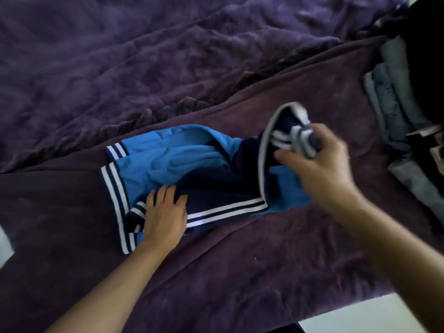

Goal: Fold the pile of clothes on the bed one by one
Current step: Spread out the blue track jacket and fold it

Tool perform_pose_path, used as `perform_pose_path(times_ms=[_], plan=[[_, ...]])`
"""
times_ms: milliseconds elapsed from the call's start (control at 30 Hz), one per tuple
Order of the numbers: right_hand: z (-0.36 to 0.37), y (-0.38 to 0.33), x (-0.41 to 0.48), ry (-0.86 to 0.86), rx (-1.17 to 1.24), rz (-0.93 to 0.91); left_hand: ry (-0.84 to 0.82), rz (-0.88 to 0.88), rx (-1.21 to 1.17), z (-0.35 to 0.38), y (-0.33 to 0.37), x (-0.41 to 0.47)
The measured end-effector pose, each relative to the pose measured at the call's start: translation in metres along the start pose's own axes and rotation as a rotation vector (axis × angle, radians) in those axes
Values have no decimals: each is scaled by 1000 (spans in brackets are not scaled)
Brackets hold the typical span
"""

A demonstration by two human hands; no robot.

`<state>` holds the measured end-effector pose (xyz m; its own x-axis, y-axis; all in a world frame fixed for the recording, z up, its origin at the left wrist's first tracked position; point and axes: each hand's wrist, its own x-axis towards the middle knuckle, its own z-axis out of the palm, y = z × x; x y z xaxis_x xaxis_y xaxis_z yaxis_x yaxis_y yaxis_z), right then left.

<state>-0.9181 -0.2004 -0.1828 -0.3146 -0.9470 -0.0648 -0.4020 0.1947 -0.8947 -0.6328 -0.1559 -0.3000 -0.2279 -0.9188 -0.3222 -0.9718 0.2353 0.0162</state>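
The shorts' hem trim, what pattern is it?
White and navy stripes on the hem trim, head view.

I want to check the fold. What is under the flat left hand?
Under the left hand lies the blue and navy sports garment with white striped trim, pressed onto the purple blanket. The fabric directly beneath the palm is covered and cannot be seen.

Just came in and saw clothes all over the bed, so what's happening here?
A person is folding a blue and navy striped garment on the purple blanket. The left hand presses flat on its near striped edge, while the right hand grips the other end, lifted off the bed, apparently mid-fold. A stack of folded grey clothes sits at the right edge.
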Motion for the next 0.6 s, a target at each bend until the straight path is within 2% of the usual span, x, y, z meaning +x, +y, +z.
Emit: perform_pose_path(times_ms=[100,200,300,367,433,467,533,600], plan=[[92,-15,-20,-224,-95,-20,84,-124,-51,-1,-25,-27],[170,13,-34,-555,-446,15,43,-152,-102,9,-43,-54],[208,55,-43,-991,-726,29,-51,-171,-190,17,-50,-70],[208,67,-38,-1071,-718,39,-44,-236,-242,16,-49,-69],[192,65,-28,-953,-492,62,44,-258,-268,12,-43,-63],[180,64,-21,-803,-405,16,114,-235,-276,9,-36,-57],[148,67,-6,-420,-386,-70,235,-113,-307,4,-20,-40],[119,77,9,-151,-459,-90,242,-20,-354,1,-4,-18]])
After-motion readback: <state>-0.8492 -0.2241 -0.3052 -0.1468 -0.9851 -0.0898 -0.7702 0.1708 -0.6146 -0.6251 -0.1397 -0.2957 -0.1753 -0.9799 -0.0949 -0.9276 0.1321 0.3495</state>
